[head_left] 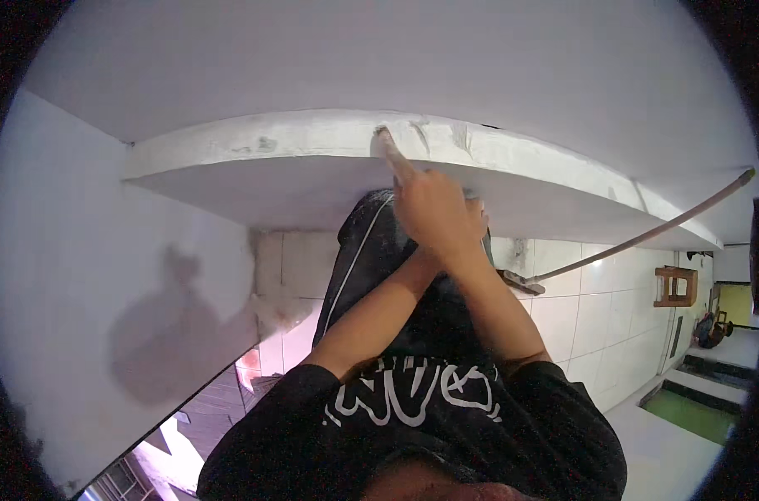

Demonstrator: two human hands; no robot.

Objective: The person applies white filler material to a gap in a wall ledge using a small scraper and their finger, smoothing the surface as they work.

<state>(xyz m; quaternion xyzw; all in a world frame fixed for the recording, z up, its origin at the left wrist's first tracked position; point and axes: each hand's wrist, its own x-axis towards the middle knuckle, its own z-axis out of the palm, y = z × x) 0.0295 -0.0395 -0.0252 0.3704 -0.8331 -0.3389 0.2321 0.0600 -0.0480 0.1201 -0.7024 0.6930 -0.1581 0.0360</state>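
My right hand (434,209) reaches forward over my knees. One whitish, dusty finger is stretched out, and its tip touches the narrow white face of a long ledge (312,134). The other fingers are curled, and nothing shows in them. A grey rough patch lies right at the fingertip, with dark streaks just to the right. My left forearm crosses beneath the right one. Of my left hand (481,219), only a few fingers show beside the right hand; the rest is hidden behind it, so what it may hold cannot be made out.
A long pole (647,238) with a dark flat head on the tiles slants up against the ledge at the right. Farther right stands a wooden stool (676,286) on the white tiled floor (605,313). A pale wall (78,250) with my shadow rises at the left.
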